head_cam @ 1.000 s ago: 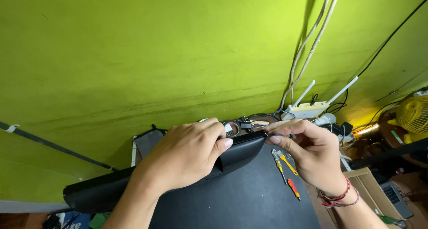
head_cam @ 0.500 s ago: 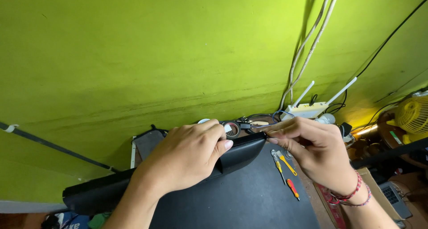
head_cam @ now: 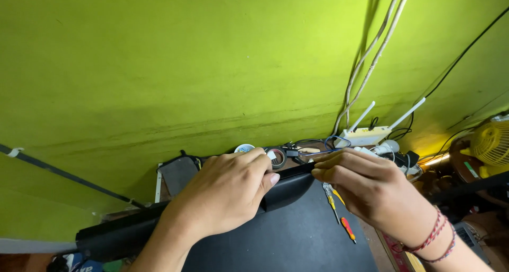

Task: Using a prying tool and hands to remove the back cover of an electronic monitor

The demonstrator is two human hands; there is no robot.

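A large black flat panel [head_cam: 286, 240] with a rounded black edge [head_cam: 283, 190] lies in front of me. My left hand [head_cam: 225, 195] grips over that top edge, with the fingers curled around it. My right hand [head_cam: 374, 190], with red string bracelets on the wrist, pinches the same edge just to the right, fingertips close to the left thumb. Two small screwdrivers with yellow and red handles [head_cam: 339, 216] lie on the panel under my right hand.
A green wall [head_cam: 212, 65] fills the background. A white router with antennas [head_cam: 371, 134], tape rolls [head_cam: 277, 156], tangled wires and white cables [head_cam: 366, 55] sit behind the panel. A yellow fan [head_cam: 490, 142] stands at the right.
My right hand has shifted slightly left along the edge, toward the left hand. The left hand has kept its grip.
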